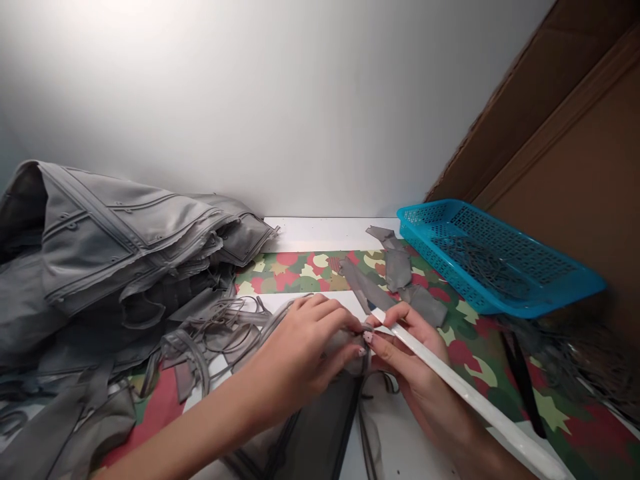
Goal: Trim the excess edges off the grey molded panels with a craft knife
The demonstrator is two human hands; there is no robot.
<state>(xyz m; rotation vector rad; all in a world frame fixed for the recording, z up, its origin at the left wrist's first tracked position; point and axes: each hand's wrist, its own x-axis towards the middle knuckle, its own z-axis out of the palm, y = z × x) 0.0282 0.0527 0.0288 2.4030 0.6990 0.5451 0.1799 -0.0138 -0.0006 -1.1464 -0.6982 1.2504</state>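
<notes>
Near the middle, my left hand (313,337) pinches the edge of a grey rubbery sheet (320,427) between thumb and fingers. My right hand (417,360) meets it there, its thumb and fingertips closed on the same edge. A long white stick (465,387) lies across the right hand, tucked by the index finger, and slants down to the lower right. Thin grey strips (370,433) hang below the fingertips. What exactly is between the fingertips is mostly hidden.
A heap of grey moulded sheets (130,227) fills the left, with loose trimmed strips (220,333) beside it. Flat grey scraps (399,267) lie on the camouflage-patterned cloth (285,272). To the right are a blue basket (500,307) holding thin dark strips, black tweezers (523,383) and cardboard (565,133).
</notes>
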